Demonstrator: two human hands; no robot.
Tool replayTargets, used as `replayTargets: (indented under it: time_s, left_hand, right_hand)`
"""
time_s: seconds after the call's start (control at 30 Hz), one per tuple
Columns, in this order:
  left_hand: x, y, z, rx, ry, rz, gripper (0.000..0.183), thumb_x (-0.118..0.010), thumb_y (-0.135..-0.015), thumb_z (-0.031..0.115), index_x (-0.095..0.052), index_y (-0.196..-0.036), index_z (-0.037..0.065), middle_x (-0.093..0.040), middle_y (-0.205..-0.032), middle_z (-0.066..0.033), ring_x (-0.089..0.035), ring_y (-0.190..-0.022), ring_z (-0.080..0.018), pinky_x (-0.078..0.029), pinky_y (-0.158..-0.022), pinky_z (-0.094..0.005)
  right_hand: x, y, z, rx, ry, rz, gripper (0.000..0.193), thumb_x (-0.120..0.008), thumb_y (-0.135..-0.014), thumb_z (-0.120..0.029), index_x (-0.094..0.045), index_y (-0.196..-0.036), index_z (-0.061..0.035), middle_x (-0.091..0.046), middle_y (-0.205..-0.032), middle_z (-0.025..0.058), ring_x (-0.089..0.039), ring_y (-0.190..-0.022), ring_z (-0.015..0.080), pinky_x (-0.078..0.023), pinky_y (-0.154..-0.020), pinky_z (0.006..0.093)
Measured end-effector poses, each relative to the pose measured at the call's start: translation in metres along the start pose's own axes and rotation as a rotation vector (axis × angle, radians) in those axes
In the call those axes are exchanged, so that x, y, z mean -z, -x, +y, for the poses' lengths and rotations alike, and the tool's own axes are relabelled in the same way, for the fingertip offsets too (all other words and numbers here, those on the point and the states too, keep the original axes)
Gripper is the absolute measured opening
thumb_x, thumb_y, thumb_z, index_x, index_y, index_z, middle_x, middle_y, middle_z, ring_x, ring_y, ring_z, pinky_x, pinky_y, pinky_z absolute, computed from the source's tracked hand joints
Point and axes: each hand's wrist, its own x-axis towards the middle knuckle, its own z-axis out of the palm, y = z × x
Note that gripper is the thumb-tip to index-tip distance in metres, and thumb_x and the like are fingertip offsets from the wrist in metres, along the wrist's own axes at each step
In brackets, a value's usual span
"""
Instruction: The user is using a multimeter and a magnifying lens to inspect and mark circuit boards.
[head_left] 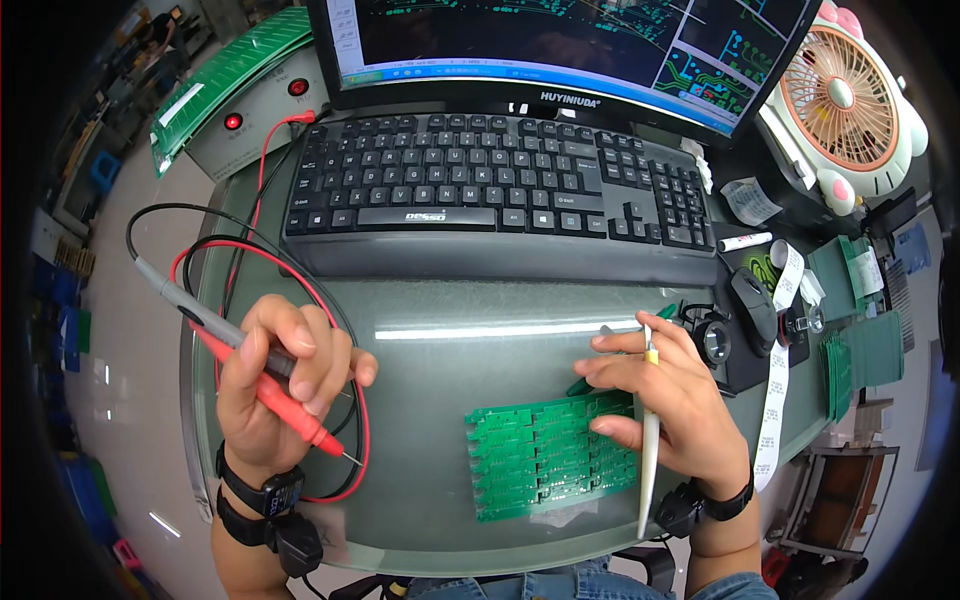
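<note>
Head view: left hand (285,370) grasps two test probes (292,412), right hand (675,405) holds a white pen-shaped tool (649,450) partly over a green circuit-board panel (530,462) that, flat on the table (420,375), looks light, stiff and best gripped by its edges.

We counted two hands (285,365) (672,400), two test probes (190,307) (298,414), one metal-tipped pen-shaped tool (649,455), one circuit-board panel (510,460) directly before us, one keyboard (480,185), one mouse (753,310), one monitor (530,50).

green circuit panel (540,455), flat — grey probe (182,296) and red probe (297,412) (cabled) aslant at left — slim white tool (649,450) at right
</note>
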Motion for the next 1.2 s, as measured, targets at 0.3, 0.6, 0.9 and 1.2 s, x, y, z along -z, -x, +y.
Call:
replayTargets:
  time_s: [0.3, 0.6, 0.9, 1.2]
  left_hand:
    - [-0.005, 0.002, -0.002, 0.0, -0.012, 0.002, 0.031, -0.037, -0.102, 0.03, -0.056, -0.097, 0.006, -0.047, -0.072, 0.0006, -0.046, -0.06, -0.0095, -0.048, -0.08, -0.038]
    - [-0.017, 0.004, -0.004, -0.046, -0.182, -0.219, 0.049, -0.03, -0.097, 0.038, -0.062, -0.09, 0.002, -0.056, -0.08, -0.0115, -0.057, -0.07, -0.0202, -0.049, -0.08, -0.0397]
    - [-0.046, 0.003, -0.002, 0.33, -0.373, -0.713, 0.062, -0.026, -0.094, 0.042, -0.068, -0.103, -0.003, -0.065, -0.106, -0.0208, -0.061, -0.104, -0.0321, -0.038, -0.101, -0.0466]
    - [-0.033, 0.01, -0.015, 0.327, -0.619, -1.076, 0.038, -0.038, -0.095, 0.022, -0.059, -0.121, 0.004, -0.059, -0.126, -0.0082, -0.051, -0.127, -0.0255, -0.016, -0.115, -0.0495]
  right_hand:
    - [-0.001, 0.005, -0.004, 0.079, -0.174, 0.14, 0.044, -0.063, -0.086, -0.042, -0.061, -0.106, -0.0035, -0.066, -0.096, 0.0089, -0.064, -0.088, 0.0268, -0.045, -0.094, 0.0442]
    - [-0.005, 0.01, -0.031, -0.028, -0.439, 0.065, 0.022, -0.058, -0.089, -0.021, -0.061, -0.101, -0.0026, -0.059, -0.079, 0.0095, -0.059, -0.073, 0.0241, -0.048, -0.068, 0.0338]
    - [-0.005, 0.011, -0.036, -0.13, -0.672, -0.261, 0.02, -0.059, -0.092, -0.02, -0.059, -0.101, -0.0024, -0.063, -0.084, 0.0089, -0.061, -0.076, 0.0188, -0.048, -0.067, 0.0308]
    - [-0.025, 0.01, -0.028, -0.044, -0.636, -0.129, 0.011, -0.068, -0.086, -0.009, -0.062, -0.093, -0.0025, -0.063, -0.081, 0.0067, -0.061, -0.071, 0.0132, -0.047, -0.061, 0.0256]
